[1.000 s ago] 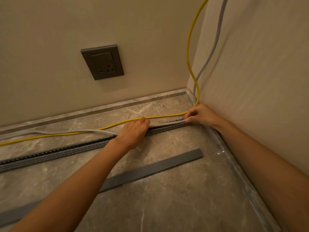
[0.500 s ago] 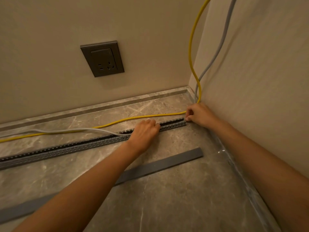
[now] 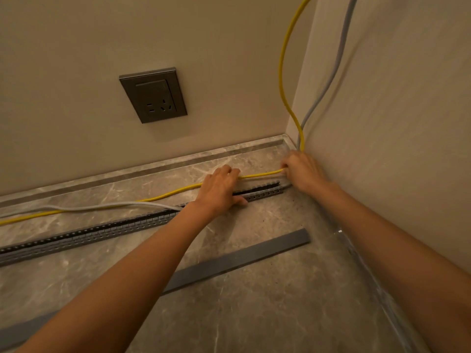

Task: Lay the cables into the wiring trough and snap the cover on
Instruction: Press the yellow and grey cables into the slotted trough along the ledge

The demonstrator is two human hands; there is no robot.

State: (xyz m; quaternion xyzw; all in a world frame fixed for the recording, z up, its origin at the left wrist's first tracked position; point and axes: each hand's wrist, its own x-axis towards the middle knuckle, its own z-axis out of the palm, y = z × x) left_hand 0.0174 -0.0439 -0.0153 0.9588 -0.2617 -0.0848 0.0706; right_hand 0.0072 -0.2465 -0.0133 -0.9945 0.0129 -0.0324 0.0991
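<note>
Both hands have lifted a span of yellow cable (image 3: 260, 175), left hand (image 3: 220, 191) and right hand (image 3: 302, 171) pinching it just beyond the wiring trough (image 3: 102, 230), parallel to its left-right length; cover (image 3: 242, 259) lies nearer.

Trough (image 3: 102, 231) middle under left hand (image 3: 219, 189)

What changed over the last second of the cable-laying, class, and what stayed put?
The left hand slid right along the trough, nearer the right hand; its fingers now lie over the yellow cable, which runs outside the trough. The grey cable now drops into the trough near that hand. The right hand stayed at the corner; the cover lay unmoved.
</note>
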